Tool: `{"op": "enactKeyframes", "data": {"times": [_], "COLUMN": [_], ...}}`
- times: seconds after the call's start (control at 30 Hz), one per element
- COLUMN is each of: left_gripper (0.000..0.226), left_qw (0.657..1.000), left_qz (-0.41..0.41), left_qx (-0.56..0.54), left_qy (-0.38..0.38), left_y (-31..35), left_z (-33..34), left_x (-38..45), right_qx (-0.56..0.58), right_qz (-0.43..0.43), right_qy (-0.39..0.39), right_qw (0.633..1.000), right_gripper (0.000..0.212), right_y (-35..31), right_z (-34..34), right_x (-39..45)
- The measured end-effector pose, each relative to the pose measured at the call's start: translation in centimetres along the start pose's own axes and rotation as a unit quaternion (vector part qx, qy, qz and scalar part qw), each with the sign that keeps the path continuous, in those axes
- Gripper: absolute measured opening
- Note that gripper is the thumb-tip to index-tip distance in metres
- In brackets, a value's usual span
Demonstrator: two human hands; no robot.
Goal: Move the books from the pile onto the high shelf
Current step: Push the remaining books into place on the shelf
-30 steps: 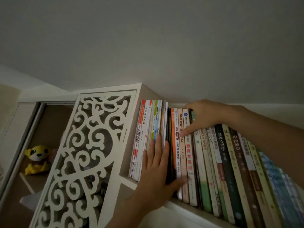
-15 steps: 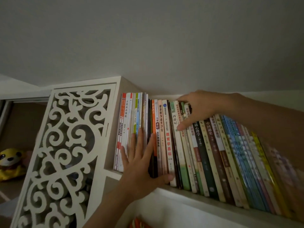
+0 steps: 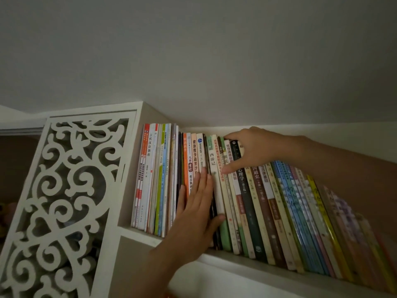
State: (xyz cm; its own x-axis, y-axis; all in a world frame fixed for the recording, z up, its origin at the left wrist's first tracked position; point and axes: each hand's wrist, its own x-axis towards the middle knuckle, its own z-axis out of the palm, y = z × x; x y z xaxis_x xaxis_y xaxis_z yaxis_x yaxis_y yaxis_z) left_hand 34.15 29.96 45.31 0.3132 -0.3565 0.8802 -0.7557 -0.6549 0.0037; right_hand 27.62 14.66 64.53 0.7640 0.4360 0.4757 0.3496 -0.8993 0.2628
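At the far left stands a white carved lattice panel (image 3: 64, 201), forming the side of the high shelf (image 3: 247, 260). Just right of it, the shelf holds a packed row of books (image 3: 279, 211), all standing on their bottom edges with spines facing out and long axes running up and down. The leftmost thin books (image 3: 154, 179) stand upright against the panel's wall; those further right tilt with their tops leaning left.

The left hand (image 3: 193, 214) lies flat against the spines near the row's left-middle, fingers straight and close together, pointing up, thumb spread out to the right and touching the foot of a white book (image 3: 216, 179). It presses the spines rather than gripping anything.

The right hand (image 3: 255, 149) reaches in from the right over the tops of the books in mid-row. Its fingers curl over the top edges, and its thumb presses on the spines below, so it pinches a few books there, among them a dark-spined book (image 3: 245, 190).
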Motion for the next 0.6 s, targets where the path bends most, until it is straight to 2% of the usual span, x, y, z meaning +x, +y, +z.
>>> {"op": "enactKeyframes", "data": {"times": [0.07,0.13,0.17,0.23,0.33,0.5,0.6], "left_gripper": [0.078,0.08,0.083,0.094,0.104,0.113,0.118], "left_qw": [1.0,0.994,0.985,0.974,0.971,0.984,0.997], "left_qz": [-0.006,-0.009,-0.013,-0.017,-0.004,-0.027,-0.044], "left_qx": [0.023,0.112,0.17,0.226,0.238,0.173,0.054], "left_qy": [-0.01,-0.012,-0.004,0.003,-0.025,-0.044,-0.02], "left_y": [-0.3,-0.4,-0.3,0.1,0.1,-0.1,2.2], "left_z": [-0.3,-0.8,-1.0,-1.3,-1.6,-2.8,-2.4], "left_x": [0.1,0.2,0.1,0.2,0.6,0.7,0.4], "right_qx": [0.005,-0.008,-0.004,0.037,0.082,0.098,0.071], "right_qz": [0.002,0.02,0.025,0.015,0.015,0.002,0.004], "right_qy": [-0.028,-0.038,-0.045,-0.058,-0.035,-0.011,-0.063], "right_qw": [1.0,0.999,0.999,0.998,0.996,0.995,0.995], "right_gripper": [0.076,0.101,0.105,0.098,0.098,0.097,0.113], "right_y": [0.5,1.4,1.8,2.7,3.5,3.5,3.8], "right_z": [-1.0,-1.8,-1.9,-1.6,-0.6,0.2,-0.6], "right_x": [-0.8,-2.0,-2.6,-3.4,-3.7,-3.9,-3.8]}}
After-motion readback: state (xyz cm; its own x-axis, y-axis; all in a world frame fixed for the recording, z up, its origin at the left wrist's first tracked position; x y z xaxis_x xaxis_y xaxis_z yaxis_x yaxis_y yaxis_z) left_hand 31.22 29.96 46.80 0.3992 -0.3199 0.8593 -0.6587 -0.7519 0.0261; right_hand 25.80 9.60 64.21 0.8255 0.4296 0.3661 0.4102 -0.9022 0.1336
